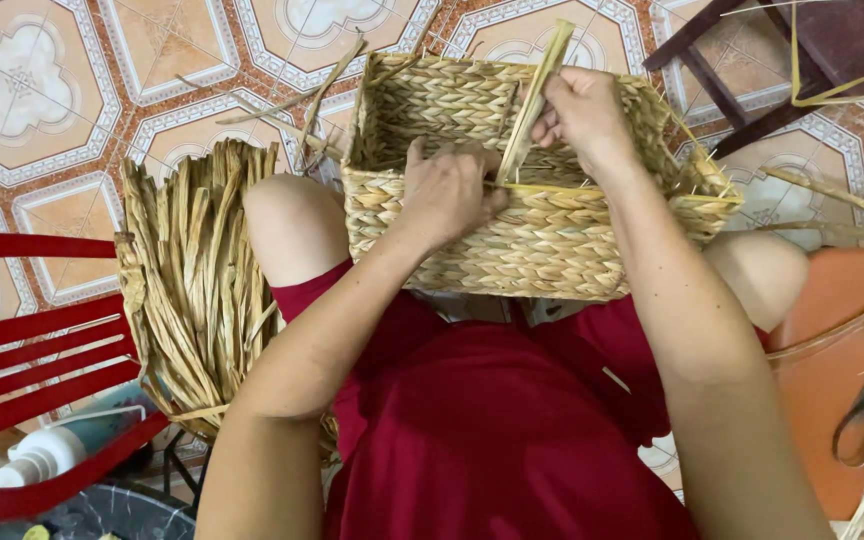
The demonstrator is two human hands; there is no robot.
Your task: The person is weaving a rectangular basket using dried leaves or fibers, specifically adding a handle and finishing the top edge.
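Reaching forward from the bottom of the frame, both bare forearms are extended over a lap covered by a red garment (492, 420), the left one angled in from the lower left and the right one from the lower right. Resting across the knees, a rectangular woven basket (552, 250) of pale straw is seen, open at the top and tilted slightly toward the wearer. The left hand (447, 190) is laid on the basket's near rim, its fingers curled over the edge and closed on the weave, with the thumb pressed on the outer wall. The right hand (582, 110) is raised above the basket's opening, bent at the wrist, and its fingers are pinched tightly around a flat dried strand (537, 95), which is held nearly upright and runs down to the near rim beside the left hand. To the left of the lap, a thick bundle of dried straw strips (197, 290) is leaned against a red slatted chair (42, 350). At the right edge, an orange stool (832, 350) is partly seen. Beyond the basket, a patterned tile floor (72, 90) is spread out, with the legs of a dark wooden chair (732, 70) standing at the upper right.
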